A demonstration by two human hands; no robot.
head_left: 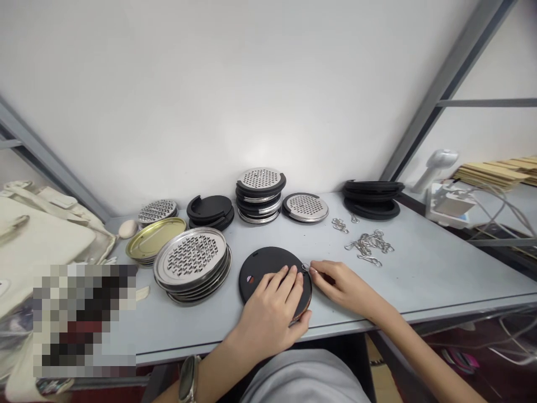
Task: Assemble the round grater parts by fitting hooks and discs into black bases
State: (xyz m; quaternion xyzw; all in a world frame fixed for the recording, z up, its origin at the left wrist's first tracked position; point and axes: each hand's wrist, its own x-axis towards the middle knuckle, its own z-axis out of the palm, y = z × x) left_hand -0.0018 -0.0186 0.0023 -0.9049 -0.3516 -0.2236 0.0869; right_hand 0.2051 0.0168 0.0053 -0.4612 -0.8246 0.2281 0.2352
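A black round disc [262, 266] with a small red and white label lies flat on the table. My left hand [272, 308] rests across its lower right part, fingers together on top and thumb around the rim, holding it. At the disc's right edge, my right hand [338, 282] pinches a small metal clip [306, 267] between thumb and forefinger; the clip touches the rim, and the fingers partly hide it. More wire clips [370, 245] lie in a loose pile beyond my right hand.
Metal grater discs [191, 260] are stacked left of my hands, beside gold-coloured discs [155, 238]. Against the wall stand black holders [210, 207], a stack of holders with graters [260, 193], a single grater in its holder [306, 207] and more black holders [372, 210]. Cream bags [46, 235] crowd the left edge.
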